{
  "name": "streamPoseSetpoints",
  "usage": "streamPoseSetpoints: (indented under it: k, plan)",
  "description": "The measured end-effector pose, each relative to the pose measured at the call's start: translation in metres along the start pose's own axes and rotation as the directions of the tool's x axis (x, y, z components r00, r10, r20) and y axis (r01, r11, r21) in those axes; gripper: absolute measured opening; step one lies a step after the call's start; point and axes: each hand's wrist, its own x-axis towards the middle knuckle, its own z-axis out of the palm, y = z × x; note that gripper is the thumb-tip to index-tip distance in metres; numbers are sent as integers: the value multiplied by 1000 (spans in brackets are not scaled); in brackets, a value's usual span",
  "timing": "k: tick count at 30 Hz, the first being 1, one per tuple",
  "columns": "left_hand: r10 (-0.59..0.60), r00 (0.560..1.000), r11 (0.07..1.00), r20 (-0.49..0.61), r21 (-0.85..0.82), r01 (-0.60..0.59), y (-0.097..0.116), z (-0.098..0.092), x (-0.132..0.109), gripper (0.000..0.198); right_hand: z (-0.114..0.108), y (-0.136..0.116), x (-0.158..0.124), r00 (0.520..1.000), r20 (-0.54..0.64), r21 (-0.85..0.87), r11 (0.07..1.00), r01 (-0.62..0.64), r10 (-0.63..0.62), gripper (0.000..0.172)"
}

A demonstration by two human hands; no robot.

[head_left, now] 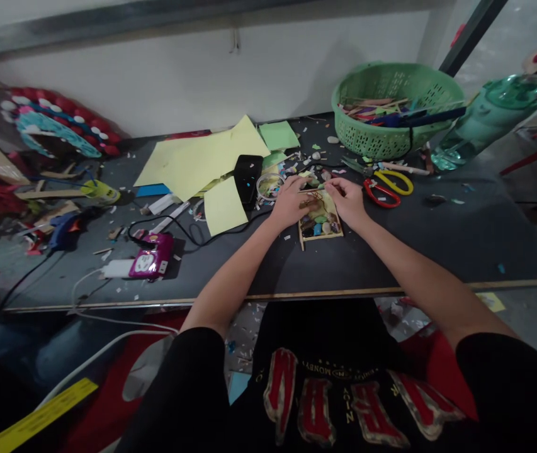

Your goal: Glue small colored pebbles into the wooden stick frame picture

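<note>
A small picture with a thin wooden stick frame (pixel 321 236) lies on the dark table, with coloured pebbles along its lower part and brown string-like lines above. My left hand (pixel 291 202) curves over its upper left side, fingers at the top edge. At the upper right corner, my right hand (pixel 347 202) pinches the top edge between thumb and fingers. The fingers partly cover the top stick. Right of my right hand lie scissors (pixel 382 189) with one red and one yellow handle. A white tape roll (pixel 269 186) is just left of my left hand.
A green basket (pixel 393 139) of sticks and a green plastic bottle (pixel 478 119) stand at back right. Yellow paper (pixel 197 157), a black phone-like object (pixel 248 179), a purple power adapter (pixel 152 257) with cables and a blue glue gun (pixel 65 229) lie leftward. Scraps litter the table.
</note>
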Motion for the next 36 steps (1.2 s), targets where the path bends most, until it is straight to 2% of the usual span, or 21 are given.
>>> streamPoseSetpoints:
  k: [7, 10, 12, 14, 17, 19, 21, 30, 36]
  plan:
    - [19, 997, 999, 74, -32, -16, 7, 1, 7, 13, 0, 4, 1, 1000, -7, -4, 1000, 23, -23, 46]
    - [30, 997, 999, 72, -36, -27, 8, 1, 8, 14, -2, 7, 2, 997, -72, -61, 998, 29, -33, 45]
    - [8, 1000, 1000, 22, -24, -8, 6, -1, 7, 13, -4, 8, 2, 996, -69, -125, 991, 48, -57, 41]
    - [-57, 996, 998, -74, 0, 57, 0, -4, 4, 15, -5, 8, 0, 993, -4, -255, 961, 110, -115, 35]
    - [-191, 956, 978, -221, 36, 203, -11, -11, -2, 32, -4, 6, -5, 976, 145, -470, 857, 212, -162, 26]
    - [-259, 922, 958, -287, 48, 284, -17, -16, -7, 39, -2, 5, -7, 962, 239, -533, 810, 246, -135, 21]
    - [-294, 905, 944, -306, 53, 325, -20, -18, -10, 38, 0, 5, -9, 945, 307, -550, 790, 270, -109, 17]
    - [-242, 957, 955, -161, 134, 264, -4, -20, -9, 18, 2, -4, -16, 915, 403, -653, 701, 289, -2, 20]
    - [-208, 968, 960, -141, 162, 230, -6, -20, -10, 16, 1, -5, -14, 921, 389, -661, 691, 291, -17, 20]
